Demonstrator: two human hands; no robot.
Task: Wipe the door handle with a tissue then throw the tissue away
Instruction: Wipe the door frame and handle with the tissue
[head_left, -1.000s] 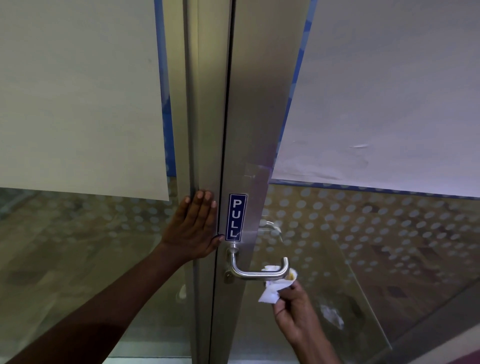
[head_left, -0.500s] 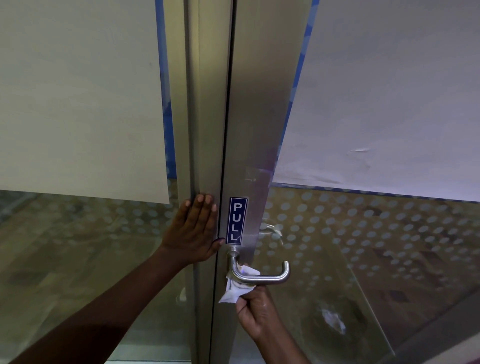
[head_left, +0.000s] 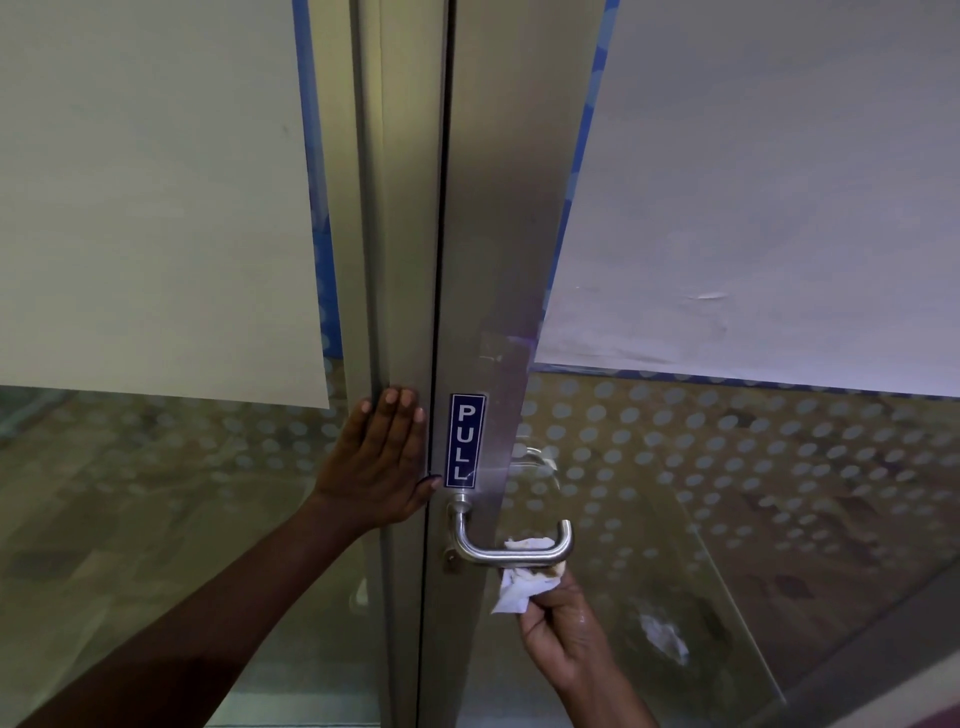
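A steel lever door handle (head_left: 488, 555) sticks out of the metal door stile (head_left: 498, 260), just under a blue PULL sticker (head_left: 466, 440). My right hand (head_left: 563, 626) comes up from below and pinches a crumpled white tissue (head_left: 522, 584), which is wrapped around the right half of the handle bar; a bit of it shows above the bar. The tissue carries brownish marks. My left hand (head_left: 382, 457) lies flat, fingers up, on the frame left of the door gap, holding nothing.
Glass panels (head_left: 727, 493) with a dotted frosting flank the door on both sides. Large paper sheets (head_left: 156, 208) cover their upper parts. A second handle on the far side shows through the glass. The wooden floor appears behind the glass.
My right hand slid the tissue along the handle bar: from its right end to the left bend, then back to the right half. My left hand stayed on the frame.
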